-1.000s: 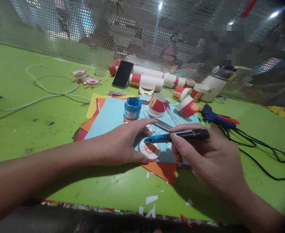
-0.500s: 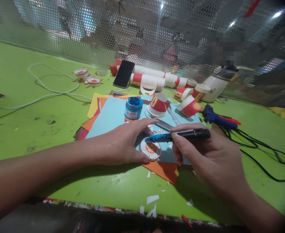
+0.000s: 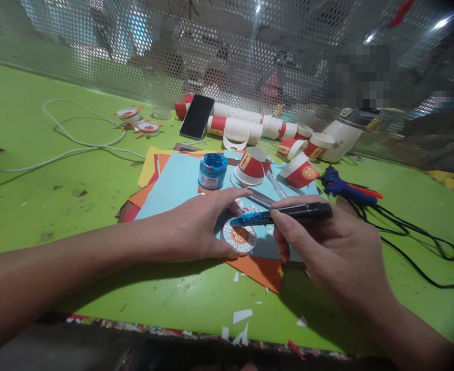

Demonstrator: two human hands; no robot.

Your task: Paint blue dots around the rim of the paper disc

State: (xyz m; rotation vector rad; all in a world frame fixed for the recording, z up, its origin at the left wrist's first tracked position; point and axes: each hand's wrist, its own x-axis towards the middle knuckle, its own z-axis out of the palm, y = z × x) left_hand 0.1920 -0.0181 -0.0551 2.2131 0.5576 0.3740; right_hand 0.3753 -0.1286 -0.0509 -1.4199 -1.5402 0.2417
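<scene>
1. In the head view, the paint jar (image 3: 211, 179) before you stands open on the light-blue sheet (image 3: 169, 180), blue paint inside and smeared around its rim.
2. Beyond it, a cut red-and-white paper cup (image 3: 250, 169) sits near the jar; you can't make out what the clear cup (image 3: 160, 103) at the back holds.
3. Your right hand (image 3: 331, 237) is clamped on the black pen (image 3: 302, 211), its long axis nearly level across the view, blue-coated tip pointing left and slightly down.
4. Your left hand (image 3: 196, 226) grips the round white disc (image 3: 240, 236) between thumb and curled fingers; it lies face up over the sheet's near part, just under the pen tip.
5. The tip hides part of the disc's far rim; whether they touch is unclear. Both your forearms are cut off by the frame.
</scene>
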